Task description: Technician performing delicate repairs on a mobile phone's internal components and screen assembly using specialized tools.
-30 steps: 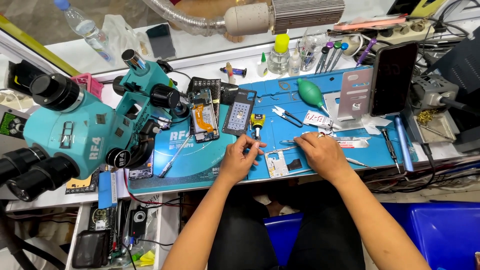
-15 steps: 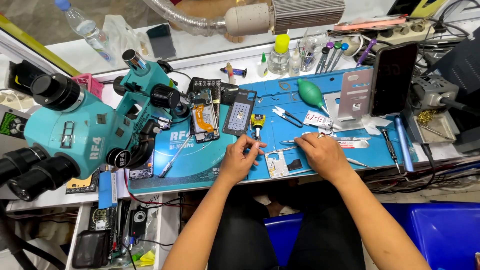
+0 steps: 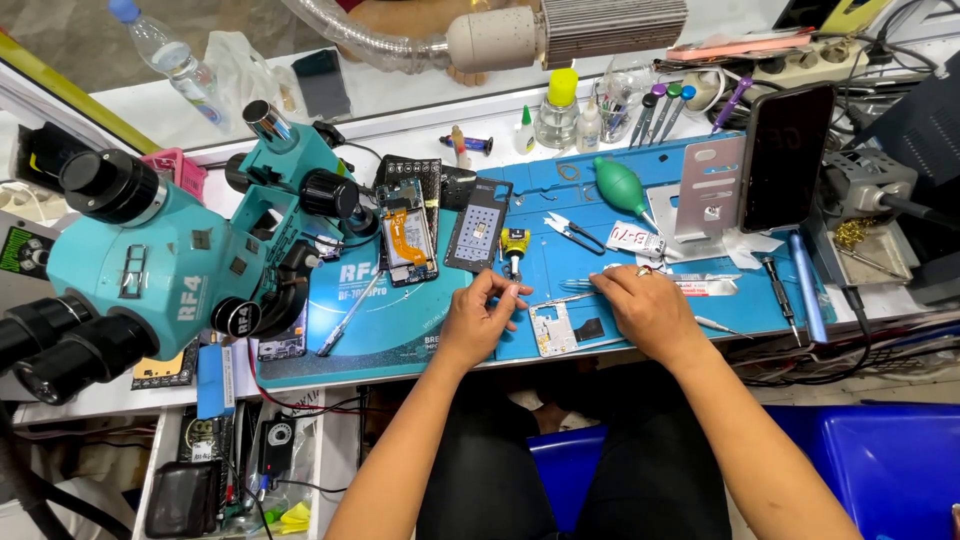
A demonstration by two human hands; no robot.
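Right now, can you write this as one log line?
left hand: near small metal frame | right hand: holding tweezers | blue mat

Bare blue mat (image 3: 400,335) left of the left hand (image 3: 478,320) fingers: open lane, only a thin tool (image 3: 348,316) lying across it. Ahead of those fingertips it's tight: yellow-capped driver (image 3: 514,246), grey phone frame (image 3: 478,225), opened phone (image 3: 408,232). Microscope (image 3: 190,265) blocks further left. Between the two hands: small metal bracket (image 3: 552,330). Ahead of the right hand (image 3: 645,312) fingers: tweezers (image 3: 575,232), glue tube (image 3: 636,240), green blower (image 3: 621,186). Right of them: screwdriver (image 3: 775,285).
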